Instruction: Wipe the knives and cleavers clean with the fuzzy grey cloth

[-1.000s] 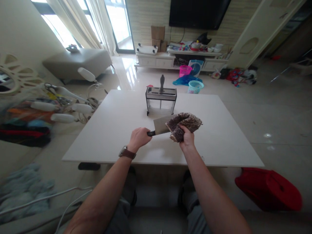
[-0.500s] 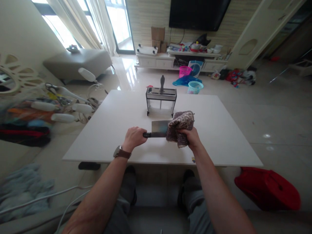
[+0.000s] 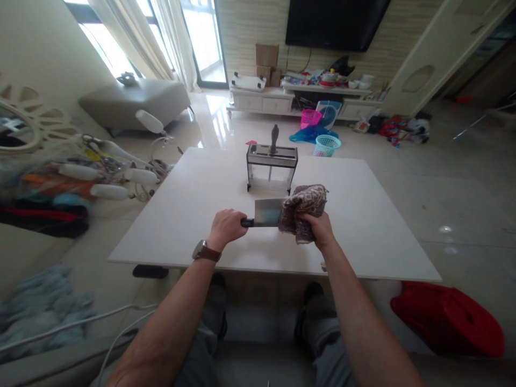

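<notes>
Over the near part of a white table (image 3: pixel 185 215), my left hand (image 3: pixel 227 227) grips the dark handle of a cleaver (image 3: pixel 266 212), its broad steel blade pointing right. My right hand (image 3: pixel 318 228) holds a brown patterned cloth (image 3: pixel 302 207) bunched over the far end of the blade. A watch sits on my left wrist. Further back on the table stands a clear knife rack (image 3: pixel 272 167) with one dark handle sticking up from it.
A red bag (image 3: pixel 447 320) lies on the floor at the table's right corner. Clutter with white tool handles (image 3: pixel 105 177) crowds the left side. Beyond the table are two plastic baskets (image 3: pixel 326 144), a low TV cabinet (image 3: pixel 282 99) and a grey bench (image 3: pixel 135 102).
The cloth has gone from loosely raised beside the blade to folded down over its end, and both hands have drawn slightly nearer. The view has shifted a little.
</notes>
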Available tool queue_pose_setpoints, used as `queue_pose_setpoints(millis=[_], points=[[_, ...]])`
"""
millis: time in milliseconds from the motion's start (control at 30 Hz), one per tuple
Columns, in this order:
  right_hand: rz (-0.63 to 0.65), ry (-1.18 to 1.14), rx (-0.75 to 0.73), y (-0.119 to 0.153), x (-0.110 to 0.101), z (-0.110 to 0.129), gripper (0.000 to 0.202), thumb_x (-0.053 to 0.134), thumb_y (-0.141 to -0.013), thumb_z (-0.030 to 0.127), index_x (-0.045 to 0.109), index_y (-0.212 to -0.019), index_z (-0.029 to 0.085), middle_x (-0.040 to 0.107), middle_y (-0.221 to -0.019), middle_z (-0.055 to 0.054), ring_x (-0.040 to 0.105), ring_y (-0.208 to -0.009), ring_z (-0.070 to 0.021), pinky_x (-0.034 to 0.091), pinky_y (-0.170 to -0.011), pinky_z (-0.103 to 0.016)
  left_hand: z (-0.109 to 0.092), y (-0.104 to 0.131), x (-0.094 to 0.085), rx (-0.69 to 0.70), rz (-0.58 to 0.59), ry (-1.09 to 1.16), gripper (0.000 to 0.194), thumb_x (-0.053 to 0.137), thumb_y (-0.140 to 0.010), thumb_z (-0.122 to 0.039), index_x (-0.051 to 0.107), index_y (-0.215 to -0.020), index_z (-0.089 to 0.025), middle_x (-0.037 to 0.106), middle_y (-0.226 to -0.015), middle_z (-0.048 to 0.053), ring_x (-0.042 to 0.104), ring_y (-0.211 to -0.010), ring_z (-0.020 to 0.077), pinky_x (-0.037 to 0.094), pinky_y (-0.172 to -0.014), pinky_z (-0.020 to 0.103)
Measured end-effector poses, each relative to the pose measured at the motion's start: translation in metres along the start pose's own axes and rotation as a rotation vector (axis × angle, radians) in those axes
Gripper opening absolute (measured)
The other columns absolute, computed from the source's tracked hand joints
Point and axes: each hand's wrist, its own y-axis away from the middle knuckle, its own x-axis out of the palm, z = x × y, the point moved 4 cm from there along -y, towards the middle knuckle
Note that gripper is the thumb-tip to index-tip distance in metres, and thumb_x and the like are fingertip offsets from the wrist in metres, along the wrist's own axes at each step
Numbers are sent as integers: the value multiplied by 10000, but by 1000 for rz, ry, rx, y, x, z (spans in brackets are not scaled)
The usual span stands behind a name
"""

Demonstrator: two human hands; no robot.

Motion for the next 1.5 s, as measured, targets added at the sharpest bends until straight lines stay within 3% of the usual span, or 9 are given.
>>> queue_pose_setpoints(millis=[133, 367, 467, 600, 733, 833, 967, 1200, 1500], points=[[-17, 3, 20, 2, -2, -3, 374, 893, -455, 155, 786, -812, 128, 785, -754, -19, 681, -693, -189, 562, -663, -304, 0, 2, -1, 6, 12, 0, 252, 582, -817, -275, 830, -820, -235, 779, -848, 152, 735, -874, 343, 440, -697, 381], [-225, -421, 1, 0, 5, -7, 367, 875, -485, 171, 756, -833, 161, 791, -830, 0, 718, -734, -188, 625, -665, -313, -8, 3, -6, -65, -12, 32, 253, 568, -839, -259, 819, -817, -237, 784, -886, 145, 732, -898, 330, 424, -698, 368], [-247, -540, 32, -2, 6, -10, 374, 882, -535, 199, 747, -883, 172, 799, -885, -5, 737, -777, -181, 647, -708, -315, -13, 3, -5, -113, -25, 66, 253, 565, -852, -269, 813, -815, -235, 785, -893, 141, 731, -889, 325, 417, -684, 361], [-180, -543, 81, 3, 16, -16, 411, 880, -596, 247, 731, -973, 181, 803, -960, -8, 757, -879, -190, 658, -783, -343, -23, 1, 0, -176, -30, 133, 272, 548, -889, -301, 810, -864, -232, 788, -905, 137, 731, -879, 312, 413, -675, 349], [-117, -512, 92, 17, 37, -23, 430, 904, -574, 233, 740, -967, 172, 801, -957, -6, 748, -896, -180, 643, -827, -316, -43, 2, 6, -153, 14, 164, 274, 545, -907, -300, 808, -914, -227, 790, -929, 138, 730, -888, 292, 421, -691, 339], [-153, -525, 131, 23, 45, -32, 414, 900, -566, 220, 744, -946, 165, 801, -945, -13, 746, -869, -181, 642, -814, -307, -60, 4, 11, -120, 53, 165, 274, 545, -914, -297, 808, -945, -224, 790, -957, 143, 726, -918, 283, 436, -725, 339], [-234, -522, 232, 21, 40, -46, 349, 867, -584, 216, 722, -896, 159, 790, -861, -14, 742, -771, -190, 653, -731, -318, -71, 5, 17, -79, 79, 157, 274, 547, -919, -306, 804, -950, -218, 789, -964, 148, 729, -918, 284, 445, -734, 343], [-256, -505, 231, 18, 34, -46, 348, 856, -573, 171, 708, -888, 167, 788, -838, 1, 740, -732, -185, 653, -686, -306, -73, 4, 23, -2, 52, 179, 231, 579, -879, -279, 798, -909, -213, 785, -913, 137, 734, -884, 295, 445, -715, 346], [-262, -510, 201, 23, 39, -34, 341, 862, -507, 133, 745, -827, 149, 798, -841, -12, 730, -737, -179, 639, -678, -291, -66, 3, 21, -29, 63, 191, 228, 582, -879, -282, 802, -898, -225, 784, -918, 134, 730, -898, 285, 440, -728, 334]])
